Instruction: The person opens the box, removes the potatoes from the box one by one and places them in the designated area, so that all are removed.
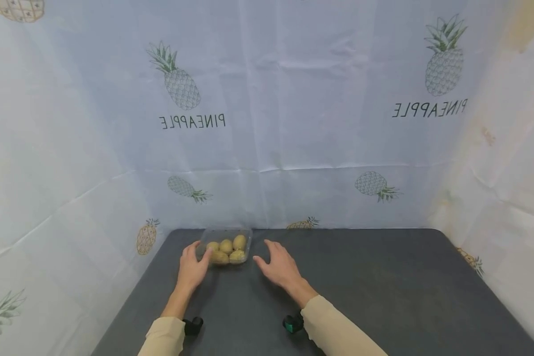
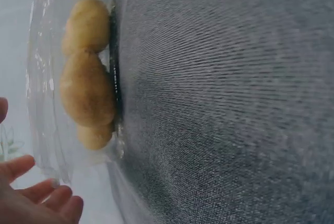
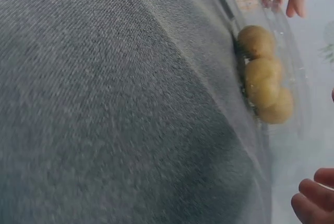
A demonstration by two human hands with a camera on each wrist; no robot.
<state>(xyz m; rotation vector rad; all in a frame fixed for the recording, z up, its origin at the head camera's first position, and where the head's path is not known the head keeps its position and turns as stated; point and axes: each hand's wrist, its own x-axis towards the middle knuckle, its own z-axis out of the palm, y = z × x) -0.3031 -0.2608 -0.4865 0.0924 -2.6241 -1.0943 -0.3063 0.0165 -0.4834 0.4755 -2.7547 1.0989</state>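
Observation:
A clear plastic container [image 1: 250, 242] stands at the back left of the dark table, holding several yellow-brown potatoes [image 1: 226, 246]. In the left wrist view the potatoes [image 2: 88, 88] show through its side. My left hand [image 1: 193, 267] is at the container's left end, fingers loosely extended and thumb overlapping the near corner in the head view. Its fingertips [image 2: 55, 183] are right by the rim. To the right of the container, my right hand [image 1: 281, 267] hovers apart from it with fingers spread and nothing held.
The dark cloth-covered table [image 1: 382, 287] stretches to the right. Behind it hangs a pale curtain [image 1: 293, 123] printed with pineapples, and further cloth encloses both sides. Each wrist wears a black camera, including the right wrist camera [image 1: 292, 323].

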